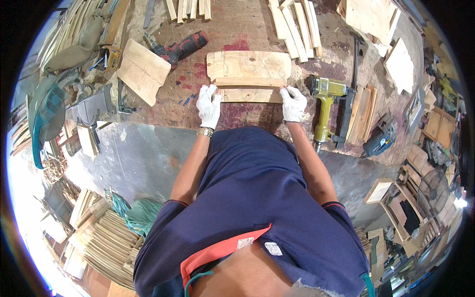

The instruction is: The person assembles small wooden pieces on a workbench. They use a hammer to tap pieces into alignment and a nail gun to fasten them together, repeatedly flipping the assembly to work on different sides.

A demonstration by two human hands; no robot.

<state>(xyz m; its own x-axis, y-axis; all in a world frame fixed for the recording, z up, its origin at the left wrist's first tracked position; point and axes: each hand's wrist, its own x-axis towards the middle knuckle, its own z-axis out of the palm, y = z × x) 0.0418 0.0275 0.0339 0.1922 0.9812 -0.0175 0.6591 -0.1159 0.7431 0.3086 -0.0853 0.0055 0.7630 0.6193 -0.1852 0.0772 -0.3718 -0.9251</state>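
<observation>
Both my hands wear white gloves with bare fingertips. At the near side of a pale wooden board point(250, 63) with rounded corners, my left hand point(209, 105) grips the left end of a wooden piece. My right hand point(294, 104) pinches its right end the same way. A narrow wooden strip point(250, 82) runs along the board's near edge, and a flat lower wood panel point(251, 95) shows beneath it between my hands. Whether these parts are joined I cannot tell. Just right of my right hand lies a yellow-green nail gun point(325, 106).
The stained workbench point(173, 111) carries a red and black cordless drill point(185, 47), a loose wood panel point(144, 72) and wooden slats point(297, 29). A teal miter saw point(52, 106) stands left. On the right lie wood strips point(362, 114) and a blue and black power tool point(380, 141).
</observation>
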